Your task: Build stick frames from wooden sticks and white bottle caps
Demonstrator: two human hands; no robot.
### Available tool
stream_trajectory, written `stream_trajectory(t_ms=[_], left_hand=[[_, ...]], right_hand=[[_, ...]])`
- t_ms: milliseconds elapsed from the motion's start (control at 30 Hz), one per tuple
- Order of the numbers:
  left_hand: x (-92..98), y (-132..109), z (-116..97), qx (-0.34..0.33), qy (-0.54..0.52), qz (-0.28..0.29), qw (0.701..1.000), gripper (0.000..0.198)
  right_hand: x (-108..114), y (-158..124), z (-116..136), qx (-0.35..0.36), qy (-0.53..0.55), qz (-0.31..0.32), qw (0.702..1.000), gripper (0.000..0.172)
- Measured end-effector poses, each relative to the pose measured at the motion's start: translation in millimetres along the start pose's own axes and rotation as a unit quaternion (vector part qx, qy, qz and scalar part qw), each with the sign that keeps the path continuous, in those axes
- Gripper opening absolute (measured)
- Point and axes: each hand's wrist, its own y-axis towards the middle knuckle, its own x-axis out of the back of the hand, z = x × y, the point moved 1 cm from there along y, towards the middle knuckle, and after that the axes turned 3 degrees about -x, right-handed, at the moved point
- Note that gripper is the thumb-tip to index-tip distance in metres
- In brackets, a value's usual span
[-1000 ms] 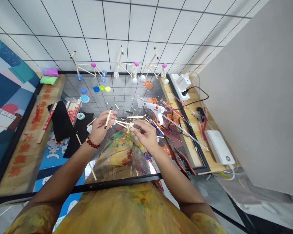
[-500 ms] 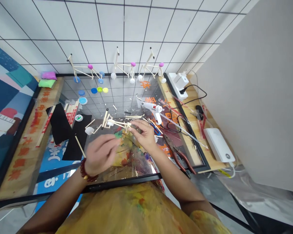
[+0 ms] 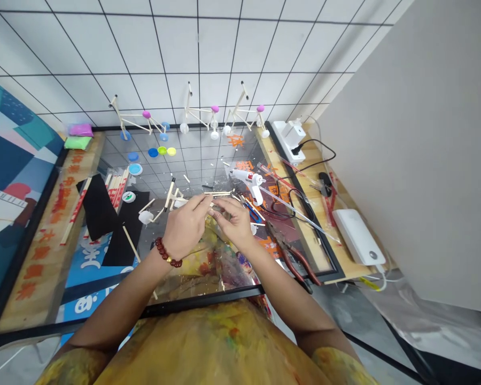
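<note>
A model of thin wooden sticks (image 3: pixel 172 200) lies on the glass tabletop, mostly hidden under my hands. It has a white wheel (image 3: pixel 146 217) at its left end and a black-tipped stick (image 3: pixel 169 193) rising from it. My right hand (image 3: pixel 234 222) pinches the model's right end between thumb and fingers. My left hand (image 3: pixel 184 224), with a red bead bracelet (image 3: pixel 167 253) on its wrist, reaches over the model, its fingertips meeting my right hand. Whether those fingertips grip anything is hidden.
Several finished stick models (image 3: pixel 130 117) stand at the back. A glue gun (image 3: pixel 248 181) lies to the right, near red-handled pliers (image 3: pixel 289 255). Black sheets (image 3: pixel 98 206), a bundle of wooden sticks (image 3: pixel 116 187) and coloured bottle caps (image 3: pixel 160 152) lie left.
My left hand has let go of the black-tipped stick, which now stands on the model. That hand has moved right, over the model, close to my right hand.
</note>
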Motion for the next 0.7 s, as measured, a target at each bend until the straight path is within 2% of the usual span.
stream_trajectory(t_ms=[133, 233, 367, 433, 533, 633, 700], left_hand=[[-2.3, 4.6, 1.5, -0.003, -0.005, 0.006, 1.000, 0.040], [-2.7, 6.1, 4.1, -0.013, -0.003, 0.007, 1.000, 0.039], [-2.3, 5.8, 5.7, -0.020, -0.001, 0.014, 1.000, 0.040], [-2.2, 5.5, 5.3, -0.018, -0.003, 0.019, 1.000, 0.040], [-2.4, 5.5, 4.4, -0.019, -0.003, 0.018, 1.000, 0.037], [-2.5, 5.5, 3.7, -0.019, 0.000, 0.014, 1.000, 0.038], [-2.4, 5.0, 3.4, -0.017, 0.001, 0.016, 1.000, 0.039]], right_hand=[[5.6, 3.7, 3.5, -0.012, 0.014, 0.015, 1.000, 0.020], [22.3, 8.5, 7.5, -0.031, 0.033, 0.020, 0.999, 0.026], [48.5, 11.3, 9.5, -0.068, 0.078, -0.046, 0.994, 0.025], [53.2, 10.6, 8.7, -0.081, 0.086, -0.062, 0.991, 0.023], [45.4, 8.6, 7.5, -0.058, 0.065, -0.025, 0.996, 0.020], [28.0, 7.1, 6.2, -0.011, 0.010, 0.039, 0.999, 0.030], [17.7, 6.3, 4.8, 0.018, -0.026, 0.061, 0.998, 0.033]])
